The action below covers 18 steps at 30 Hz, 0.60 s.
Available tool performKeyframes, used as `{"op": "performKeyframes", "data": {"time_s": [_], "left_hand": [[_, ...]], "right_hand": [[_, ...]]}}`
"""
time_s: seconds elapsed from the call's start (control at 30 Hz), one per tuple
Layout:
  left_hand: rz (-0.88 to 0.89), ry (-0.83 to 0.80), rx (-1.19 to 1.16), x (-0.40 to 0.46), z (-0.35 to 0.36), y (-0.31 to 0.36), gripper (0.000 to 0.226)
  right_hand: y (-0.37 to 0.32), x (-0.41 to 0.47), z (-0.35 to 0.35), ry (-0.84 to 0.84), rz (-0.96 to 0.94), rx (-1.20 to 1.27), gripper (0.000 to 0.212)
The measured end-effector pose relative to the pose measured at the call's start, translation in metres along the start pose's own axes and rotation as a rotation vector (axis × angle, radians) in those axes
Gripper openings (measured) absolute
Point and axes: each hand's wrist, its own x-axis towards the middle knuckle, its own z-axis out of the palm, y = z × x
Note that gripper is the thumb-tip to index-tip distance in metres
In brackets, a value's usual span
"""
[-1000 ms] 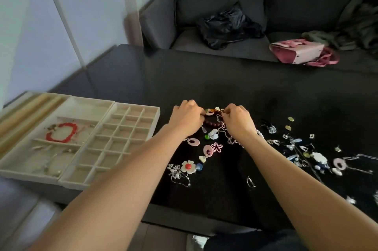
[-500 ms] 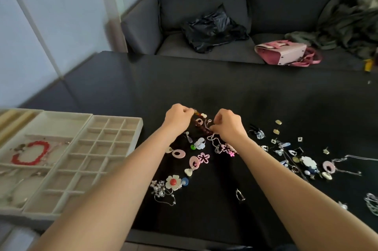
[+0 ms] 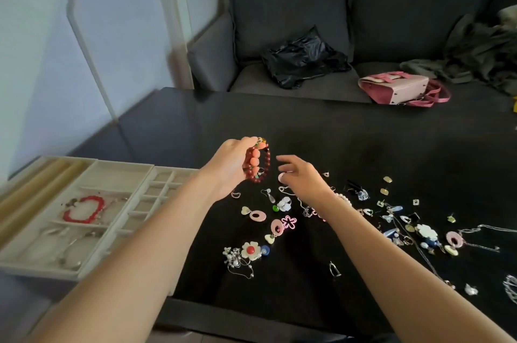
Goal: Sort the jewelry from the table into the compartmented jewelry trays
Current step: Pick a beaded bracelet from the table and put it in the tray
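L hand [image 3: 233, 165] fingers curl round dark-red bead bracelet [image 3: 261, 163], lifted off desk [image 3: 363, 147], prob for trays [image 3: 117, 174] at 9 o'clock. R hand [image 3: 303, 179] fingers loosely spread over pile, holding nothing.

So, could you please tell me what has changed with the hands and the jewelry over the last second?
The left hand has lifted a dark red beaded bracelet clear of the pile and holds it above the black table. The right hand has let go and now hovers open over the pile. The red bracelet in the cream tray and the loose pieces lie as before.
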Motion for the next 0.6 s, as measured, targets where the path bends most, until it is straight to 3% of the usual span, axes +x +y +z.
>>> {"op": "performKeyframes", "data": {"time_s": [0.07,0.13,0.27,0.4,0.6], "left_hand": [[-0.002,-0.016,-0.010,-0.010,-0.003,0.004,0.022],[0.010,0.002,-0.018,-0.021,-0.009,0.008,0.022],[0.053,0.114,-0.032,-0.042,-0.035,0.012,0.022],[0.075,0.163,-0.050,-0.066,-0.078,0.013,0.027],[0.089,0.271,-0.007,-0.102,-0.148,0.017,0.035]], "right_hand": [[-0.022,-0.011,0.003,-0.148,0.045,0.365,0.038],[-0.036,-0.018,0.009,-0.197,0.043,0.497,0.027],[-0.056,-0.027,0.029,-0.170,0.014,0.549,0.016],[-0.086,-0.029,0.059,-0.331,0.026,0.662,0.013],[-0.136,-0.016,0.128,-0.335,-0.023,0.560,0.006]]}}
